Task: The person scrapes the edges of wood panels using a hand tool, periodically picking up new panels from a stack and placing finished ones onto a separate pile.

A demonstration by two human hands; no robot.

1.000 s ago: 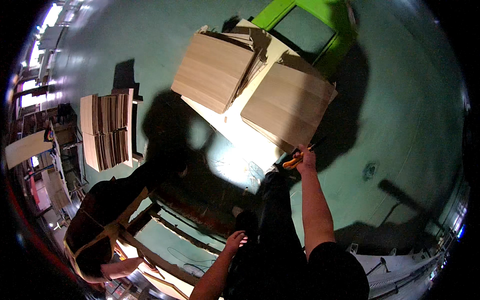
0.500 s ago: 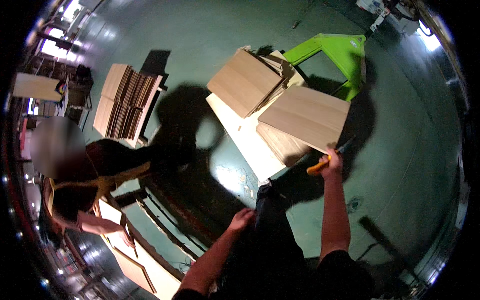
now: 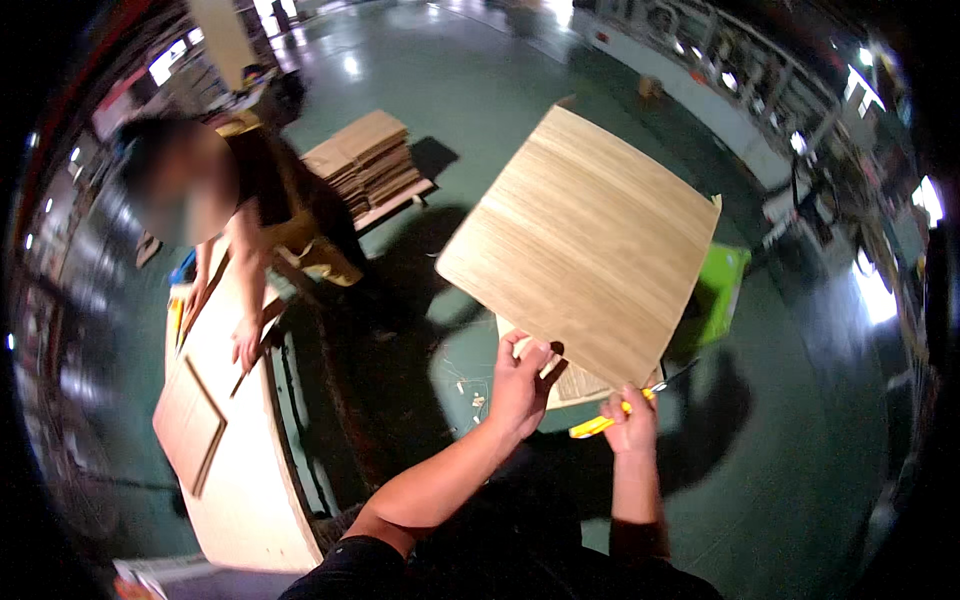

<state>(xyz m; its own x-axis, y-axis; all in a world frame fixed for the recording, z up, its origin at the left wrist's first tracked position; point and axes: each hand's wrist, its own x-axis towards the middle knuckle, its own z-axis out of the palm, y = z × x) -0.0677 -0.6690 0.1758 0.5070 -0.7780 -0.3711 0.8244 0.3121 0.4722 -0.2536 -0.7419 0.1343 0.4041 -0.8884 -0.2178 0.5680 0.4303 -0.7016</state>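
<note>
A large light wood-grain panel (image 3: pixel 590 240) is raised and tilted in front of me, above a stack of similar panels (image 3: pixel 575 388). My left hand (image 3: pixel 525 385) is at its near edge, fingers curled against the edge; the fingertips are partly hidden. My right hand (image 3: pixel 632 425) grips the panel's near right corner. That same hand also holds a yellow utility knife (image 3: pixel 595 427), its handle pointing left and its tip right.
At the left a co-worker (image 3: pixel 285 190) leans over a long pale workbench (image 3: pixel 265 500), both hands on it. A thin panel (image 3: pixel 190 425) lies on that bench. Further back stands a stack of panels (image 3: pixel 365 150) on a low base. Green pallet-jack metal (image 3: pixel 722 290) shows behind my panel.
The panel has come up off the stack and tilted. My left hand has moved forward to its near edge. My right hand keeps the knife and corner. The view has swung.
</note>
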